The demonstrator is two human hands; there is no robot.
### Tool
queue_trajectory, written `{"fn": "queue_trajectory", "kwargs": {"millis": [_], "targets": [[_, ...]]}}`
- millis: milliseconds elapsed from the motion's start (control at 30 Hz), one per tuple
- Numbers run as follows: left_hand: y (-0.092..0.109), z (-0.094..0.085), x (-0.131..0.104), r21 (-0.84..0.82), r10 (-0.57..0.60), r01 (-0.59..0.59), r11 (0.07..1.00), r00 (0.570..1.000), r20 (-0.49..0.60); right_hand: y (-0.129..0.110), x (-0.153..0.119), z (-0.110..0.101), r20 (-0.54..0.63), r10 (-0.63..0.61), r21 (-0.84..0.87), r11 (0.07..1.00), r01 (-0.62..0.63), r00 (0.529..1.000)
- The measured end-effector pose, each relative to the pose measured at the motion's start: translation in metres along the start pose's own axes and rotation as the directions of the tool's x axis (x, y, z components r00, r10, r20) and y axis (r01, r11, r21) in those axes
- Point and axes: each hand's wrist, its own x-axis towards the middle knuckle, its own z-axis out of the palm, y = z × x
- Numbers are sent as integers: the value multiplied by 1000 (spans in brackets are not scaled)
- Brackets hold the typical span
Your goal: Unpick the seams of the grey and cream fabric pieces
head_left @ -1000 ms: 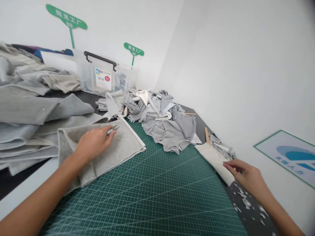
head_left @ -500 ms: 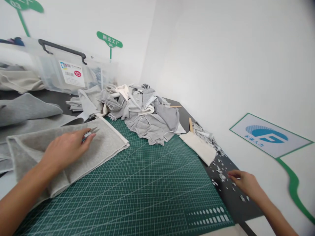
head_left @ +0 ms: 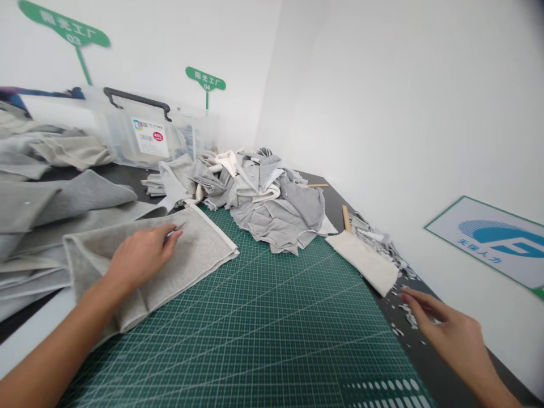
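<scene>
My left hand (head_left: 140, 255) rests over a folded light grey cloth (head_left: 202, 241), which lies on a green cutting mat (head_left: 272, 317). Between its thumb and fingers are small thread snips (head_left: 181, 226), blades pointing right. Off the mat's right edge, my right hand (head_left: 453, 326) hovers with thumb and forefinger pinched together. Whatever is at those fingertips is too small to make out. Small scraps of fabric (head_left: 408, 317) are scattered on the dark tabletop just below and left of this hand.
A heap of grey cloth pieces (head_left: 276, 198) sits at the mat's far edge. More grey fabric (head_left: 85, 192) is piled at left, before a clear plastic box (head_left: 123, 133). At right lie a cream folded cloth (head_left: 363, 260) and a wooden stick (head_left: 346, 218), beside a white wall (head_left: 382, 113).
The view has swung left, so things appear farther right. My right hand has come nearer the cream cloth, still pinched. My left hand keeps hold of the thread snips over the grey cloth.
</scene>
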Motion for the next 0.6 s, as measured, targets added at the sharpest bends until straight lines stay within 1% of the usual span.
{"fn": "queue_trajectory", "kwargs": {"millis": [67, 133, 233, 300, 367, 433, 500, 533, 600], "targets": [[1, -4, -1, -21, 10, -10, 1000, 1000, 4, -39, -2, 7, -67, -110, 90, 989, 116, 992], [1, -5, -1, -8, 8, -8, 1000, 1000, -5, -80, -5, 18, -114, -240, 213, 942, 260, 964], [-1, -6, -1, -24, -1, 0, 1000, 999, -35, -142, -10, 35, -122, -430, 410, 798, 440, 894], [-1, -6, -1, -58, -7, 5, 998, 999, -41, -181, -14, 44, -112, -526, 524, 689, 500, 843], [-2, -6, -1, -73, -8, 6, 997, 999, -36, -213, -19, 52, -119, -594, 617, 583, 528, 795], [-1, -8, -1, -68, -6, 3, 998, 999, -41, -236, -23, 60, -128, -642, 685, 495, 536, 756], [0, -9, -1, -82, 4, -10, 997, 997, -74, -248, -26, 68, -128, -666, 729, 439, 525, 735], [1, -10, -1, -98, 9, -17, 995, 996, -90, -251, -26, 73, -124, -667, 746, 426, 512, 735], [2, -11, -2, -128, 22, -34, 991, 995, -93, -251, -26, 83, -89, -641, 778, 433, 455, 762]]}}
